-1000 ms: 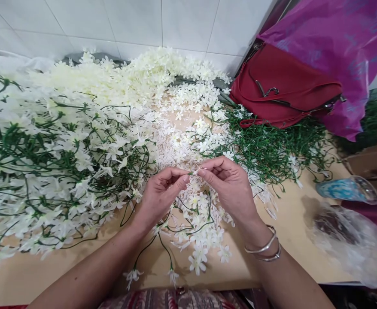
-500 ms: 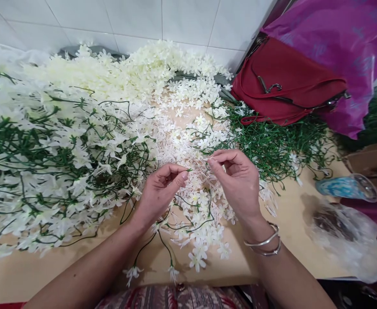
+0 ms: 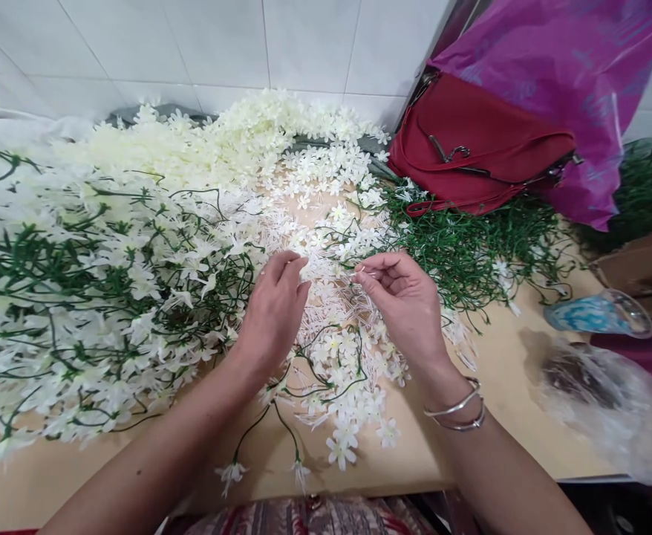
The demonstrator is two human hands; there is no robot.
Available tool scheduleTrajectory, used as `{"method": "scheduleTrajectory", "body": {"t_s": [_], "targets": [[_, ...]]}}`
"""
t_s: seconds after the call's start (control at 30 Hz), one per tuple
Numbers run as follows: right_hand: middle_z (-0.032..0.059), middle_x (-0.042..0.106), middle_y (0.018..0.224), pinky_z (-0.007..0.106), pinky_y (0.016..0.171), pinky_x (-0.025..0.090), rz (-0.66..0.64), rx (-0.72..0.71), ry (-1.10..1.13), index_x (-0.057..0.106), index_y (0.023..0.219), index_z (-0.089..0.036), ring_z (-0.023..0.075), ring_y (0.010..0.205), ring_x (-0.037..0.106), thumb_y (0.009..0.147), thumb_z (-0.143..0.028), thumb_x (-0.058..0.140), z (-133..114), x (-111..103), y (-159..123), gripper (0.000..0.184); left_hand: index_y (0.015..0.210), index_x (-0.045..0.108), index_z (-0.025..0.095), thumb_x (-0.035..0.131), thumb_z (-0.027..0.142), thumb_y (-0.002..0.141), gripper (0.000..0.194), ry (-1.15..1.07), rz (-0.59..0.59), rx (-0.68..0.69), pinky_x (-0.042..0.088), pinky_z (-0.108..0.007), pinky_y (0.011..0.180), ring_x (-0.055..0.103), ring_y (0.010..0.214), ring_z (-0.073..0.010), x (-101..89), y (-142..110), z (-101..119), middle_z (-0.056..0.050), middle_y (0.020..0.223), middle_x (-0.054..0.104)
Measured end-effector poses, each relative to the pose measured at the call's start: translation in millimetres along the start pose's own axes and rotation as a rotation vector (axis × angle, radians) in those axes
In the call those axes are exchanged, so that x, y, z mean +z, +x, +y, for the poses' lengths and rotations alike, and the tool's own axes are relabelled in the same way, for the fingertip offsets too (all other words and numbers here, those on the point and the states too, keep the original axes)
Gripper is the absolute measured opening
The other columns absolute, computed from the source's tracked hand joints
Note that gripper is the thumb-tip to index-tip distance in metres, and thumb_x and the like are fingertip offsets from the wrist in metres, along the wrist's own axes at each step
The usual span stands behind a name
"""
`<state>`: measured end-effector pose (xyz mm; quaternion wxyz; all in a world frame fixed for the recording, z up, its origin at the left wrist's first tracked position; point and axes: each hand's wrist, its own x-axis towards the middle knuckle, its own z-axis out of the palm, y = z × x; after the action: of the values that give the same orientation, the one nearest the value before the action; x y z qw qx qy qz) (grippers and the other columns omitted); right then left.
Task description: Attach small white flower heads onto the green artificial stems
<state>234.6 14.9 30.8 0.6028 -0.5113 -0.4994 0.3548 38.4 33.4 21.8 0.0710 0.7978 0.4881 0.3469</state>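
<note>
My right hand pinches a thin white stamen between thumb and forefinger, above a heap of similar white stamens. My left hand hovers at the heap's left side with thumb and fingers apart; nothing shows in it, though its palm side is partly hidden. Loose white flower petals lie below and between the hands, with dark green stems among them. To the left of my left hand is a big pile of artificial white flowers on green stems.
More cream petals are heaped along the tiled wall. Green stems lie at right, under a red handbag and beside a purple plastic bag. A blue patterned cup and a clear plastic bag sit at the table's right.
My left hand has gone from a pinch on a small green tip to spread fingers, turning and rising slightly. My right hand keeps its pinch. The view has shifted a little.
</note>
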Motion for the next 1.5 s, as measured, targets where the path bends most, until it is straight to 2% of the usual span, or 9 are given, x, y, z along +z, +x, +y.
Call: {"method": "scheduleTrajectory", "body": {"t_s": [0.17, 0.3, 0.4, 0.5, 0.57, 0.73, 0.83, 1.23, 1.5], "targets": [[0.0007, 0.073, 0.093, 0.035, 0.085, 0.055, -0.043, 0.033, -0.021, 0.074, 0.103, -0.025, 0.0174, 0.088, 0.068, 0.083, -0.02, 0.078, 2.2, 0.5, -1.1, 0.022, 0.116, 0.066, 0.015, 0.052, 0.004, 0.098, 0.026, 0.208, -0.129, 0.053, 0.056, -0.042, 0.089, 0.064, 0.11, -0.0305, 8.2, 14.7, -8.3, -0.015, 0.118, 0.067], [0.0017, 0.073, 0.088, 0.036, 0.081, 0.052, -0.077, 0.054, -0.092, 0.074, 0.087, -0.023, 0.0177, 0.082, 0.065, 0.083, -0.022, 0.078, 2.8, 0.7, -1.4, 0.005, 0.101, 0.066, 0.017, 0.052, 0.0, 0.094, 0.023, 0.251, -0.137, 0.124, 0.054, -0.041, 0.09, 0.064, 0.104, -0.029, 7.7, 17.2, -11.5, -0.013, 0.11, 0.069], [0.0012, 0.072, 0.087, 0.035, 0.079, 0.051, -0.096, 0.043, -0.094, 0.073, 0.084, -0.023, 0.0173, 0.08, 0.063, 0.082, -0.021, 0.077, 2.8, 2.3, -2.7, 0.005, 0.097, 0.063, 0.017, 0.05, 0.006, 0.1, 0.017, 0.202, -0.108, 0.157, 0.054, -0.042, 0.09, 0.066, 0.099, -0.027, 4.8, 17.9, -9.9, -0.012, 0.104, 0.073], [0.0008, 0.071, 0.085, 0.034, 0.078, 0.051, -0.095, 0.051, -0.068, 0.072, 0.085, -0.022, 0.0168, 0.079, 0.062, 0.082, -0.021, 0.078, 0.6, 4.8, -4.5, 0.007, 0.1, 0.06, 0.018, 0.052, 0.015, 0.103, 0.009, 0.009, 0.019, 0.099, 0.056, -0.039, 0.087, 0.07, 0.099, -0.0241, 1.8, 17.3, -4.1, -0.012, 0.112, 0.075], [0.0004, 0.071, 0.085, 0.034, 0.078, 0.051, -0.078, 0.052, -0.028, 0.07, 0.085, -0.023, 0.0164, 0.079, 0.062, 0.081, -0.022, 0.08, -2.8, 6.9, -6.2, 0.01, 0.099, 0.059, 0.019, 0.057, 0.016, 0.1, 0.003, -0.22, 0.094, -0.013, 0.058, -0.035, 0.083, 0.072, 0.095, -0.0199, 1.0, 15.6, 1.1, -0.011, 0.118, 0.075], [-0.0007, 0.07, 0.086, 0.034, 0.08, 0.054, -0.051, -0.01, 0.05, 0.069, 0.086, -0.025, 0.0165, 0.083, 0.065, 0.082, -0.019, 0.08, -11.1, 12.3, -12.2, 0.014, 0.098, 0.062, 0.018, 0.073, 0.027, 0.091, 0.016, -0.924, 0.041, -0.489, 0.06, -0.027, 0.071, 0.069, 0.076, -0.0131, 8.5, 7.9, 9.5, -0.001, 0.086, 0.07], [-0.0008, 0.07, 0.086, 0.035, 0.08, 0.054, -0.054, -0.051, 0.04, 0.068, 0.086, -0.025, 0.0169, 0.083, 0.066, 0.084, -0.017, 0.079, -11.0, 14.4, -15.6, 0.014, 0.1, 0.065, 0.017, 0.082, 0.03, 0.082, 0.027, -1.144, 0.062, -0.621, 0.062, -0.026, 0.073, 0.068, 0.076, -0.011, 14.6, 3.1, 11.7, 0.001, 0.088, 0.069], [-0.0013, 0.073, 0.082, 0.038, 0.08, 0.054, -0.016, -0.194, -0.305, 0.065, 0.081, -0.025, 0.0185, 0.079, 0.069, 0.09, -0.017, 0.074, -6.2, 15.4, -21.2, 0.015, 0.09, 0.076, 0.017, 0.085, 0.032, 0.083, 0.019, -1.283, -0.012, -0.667, 0.061, -0.025, 0.078, 0.069, 0.078, -0.0114, 13.8, -5.5, 28.9, -0.001, 0.086, 0.075], [-0.0021, 0.07, 0.08, 0.034, 0.076, 0.053, 0.034, -0.057, -0.177, 0.064, 0.084, -0.025, 0.0171, 0.078, 0.067, 0.085, -0.02, 0.077, -3.7, 19.7, -20.5, 0.014, 0.092, 0.075, 0.018, 0.08, 0.027, 0.088, 0.012, -1.244, -0.045, -0.59, 0.058, -0.024, 0.08, 0.068, 0.08, -0.0114, 14.4, -8.5, 28.3, -0.001, 0.087, 0.075]]}}
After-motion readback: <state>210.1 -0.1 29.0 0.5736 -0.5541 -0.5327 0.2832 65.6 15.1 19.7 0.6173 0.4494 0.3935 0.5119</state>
